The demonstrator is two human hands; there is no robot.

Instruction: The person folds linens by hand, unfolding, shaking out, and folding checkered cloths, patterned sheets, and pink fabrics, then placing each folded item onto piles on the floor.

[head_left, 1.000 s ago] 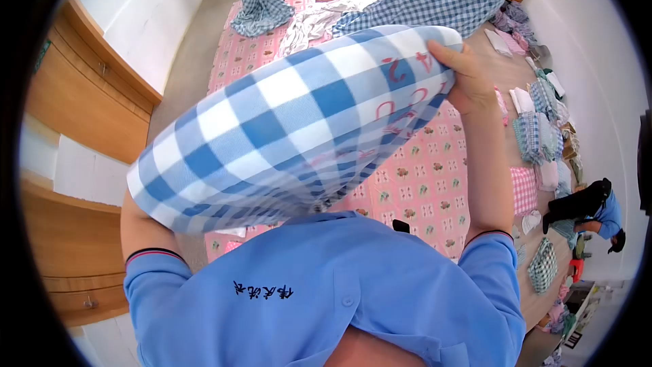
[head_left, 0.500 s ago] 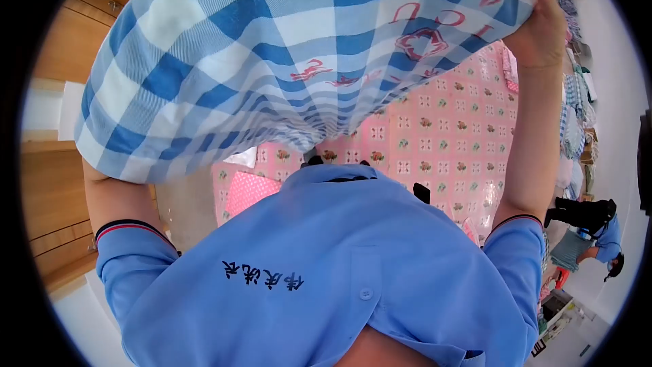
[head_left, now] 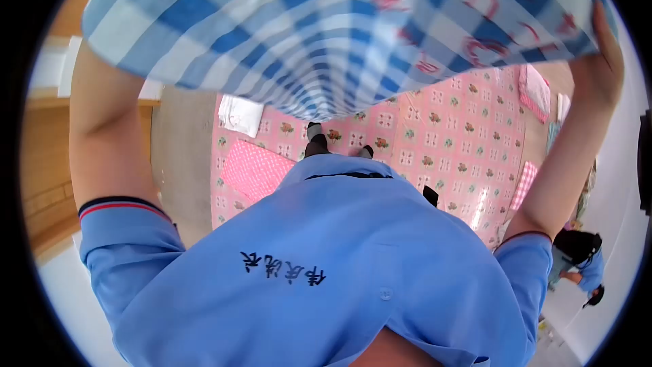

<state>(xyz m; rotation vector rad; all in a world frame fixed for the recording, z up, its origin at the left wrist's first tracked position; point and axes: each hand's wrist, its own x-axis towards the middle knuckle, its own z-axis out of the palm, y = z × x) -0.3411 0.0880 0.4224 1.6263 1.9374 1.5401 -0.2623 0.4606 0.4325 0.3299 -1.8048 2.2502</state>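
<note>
A large blue-and-white checked sheet [head_left: 272, 34] with red printed lettering spans the upper part of the view, raised in front of me. Its folds narrow downward to a point near my feet [head_left: 316, 137]. At the right, my right hand [head_left: 599, 68] is closed on the sheet's edge, with the thumb on the near side. My left forearm reaches up behind the sheet's left part. The cloth hides my left hand, so its fingers do not show.
Pink flower-patterned covering [head_left: 435, 149] lies on the floor. On it are a pink dotted cloth [head_left: 255, 168], a white cloth [head_left: 241, 115] and a pink bundle [head_left: 535, 92]. Wooden cabinets [head_left: 51, 183] stand left. Another person [head_left: 585, 258] bends at the far right.
Both arms have risen and spread, my right hand moving outward to the right. The sheet has gone up with them and is stretched wider, uncovering more floor and my feet.
</note>
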